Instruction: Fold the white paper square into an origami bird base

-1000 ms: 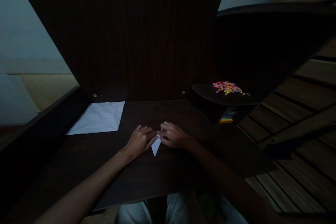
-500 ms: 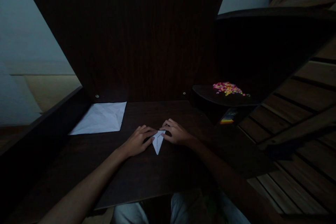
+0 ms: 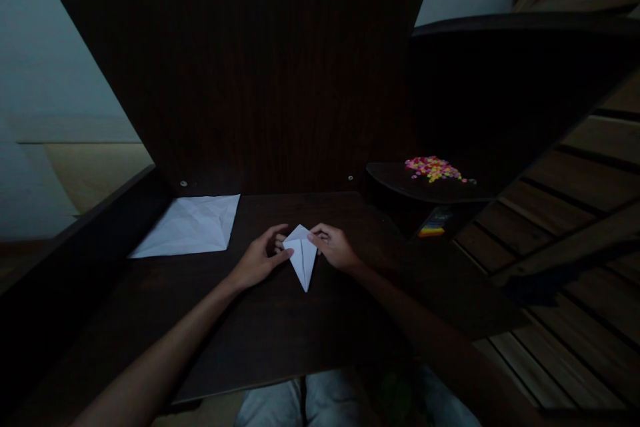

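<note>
A small folded white paper (image 3: 304, 260), kite-shaped with its long point toward me, is between my two hands over the dark desk. A seam runs down its middle from the fold line, and the top flap stands up as a triangle. My left hand (image 3: 260, 255) pinches its left corner, the thumb on the front face and the fingers partly behind. My right hand (image 3: 336, 245) grips the right upper edge, with the thumb on the paper's face. Fingertips behind the sheet are hidden.
Creased white sheets (image 3: 193, 223) lie at the desk's back left, beside a low side panel (image 3: 100, 213). On a small rounded shelf (image 3: 390, 180) at the right sits a pile of colourful small pieces (image 3: 434, 168). A tall dark panel (image 3: 280, 80) closes the back of the desk (image 3: 260, 340).
The paper's top triangle, folded down before, now points up and away, making a kite shape. Both hands have shifted from pressing along the top edge to holding the paper's sides.
</note>
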`<control>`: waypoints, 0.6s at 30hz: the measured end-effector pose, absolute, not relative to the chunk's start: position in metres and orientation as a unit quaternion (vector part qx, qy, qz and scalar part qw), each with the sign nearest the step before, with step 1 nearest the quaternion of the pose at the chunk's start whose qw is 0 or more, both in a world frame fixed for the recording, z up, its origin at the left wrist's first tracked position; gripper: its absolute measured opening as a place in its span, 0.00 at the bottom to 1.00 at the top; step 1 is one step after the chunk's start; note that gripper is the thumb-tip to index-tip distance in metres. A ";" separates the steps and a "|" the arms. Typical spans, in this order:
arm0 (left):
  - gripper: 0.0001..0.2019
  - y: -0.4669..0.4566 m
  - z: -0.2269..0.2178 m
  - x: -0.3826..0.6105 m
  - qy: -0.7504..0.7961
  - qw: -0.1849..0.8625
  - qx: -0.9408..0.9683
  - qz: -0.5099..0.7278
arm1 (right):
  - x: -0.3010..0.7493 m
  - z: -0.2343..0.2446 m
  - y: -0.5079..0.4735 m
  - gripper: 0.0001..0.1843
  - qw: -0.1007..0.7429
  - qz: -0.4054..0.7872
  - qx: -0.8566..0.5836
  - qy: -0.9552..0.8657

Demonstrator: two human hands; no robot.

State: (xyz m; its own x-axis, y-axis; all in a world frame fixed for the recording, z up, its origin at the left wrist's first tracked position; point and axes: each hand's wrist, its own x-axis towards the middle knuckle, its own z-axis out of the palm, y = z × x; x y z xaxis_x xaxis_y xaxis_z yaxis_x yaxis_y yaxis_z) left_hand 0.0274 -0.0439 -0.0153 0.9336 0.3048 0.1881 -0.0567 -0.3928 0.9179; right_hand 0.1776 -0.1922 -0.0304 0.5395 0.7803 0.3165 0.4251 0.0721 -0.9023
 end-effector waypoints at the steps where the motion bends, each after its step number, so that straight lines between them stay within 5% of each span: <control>1: 0.27 -0.044 -0.016 0.029 0.077 0.579 0.793 0.171 | 0.177 -0.031 -0.191 0.10 0.598 0.167 -0.649 -0.441; 10: 0.30 -0.050 -0.009 0.027 0.123 0.653 0.719 0.202 | 0.168 -0.018 -0.195 0.13 0.655 0.120 -0.613 -0.425; 18: 0.07 -0.051 0.005 0.020 0.021 0.455 0.810 0.371 | 0.153 0.001 -0.209 0.09 0.576 -0.056 -0.622 -0.527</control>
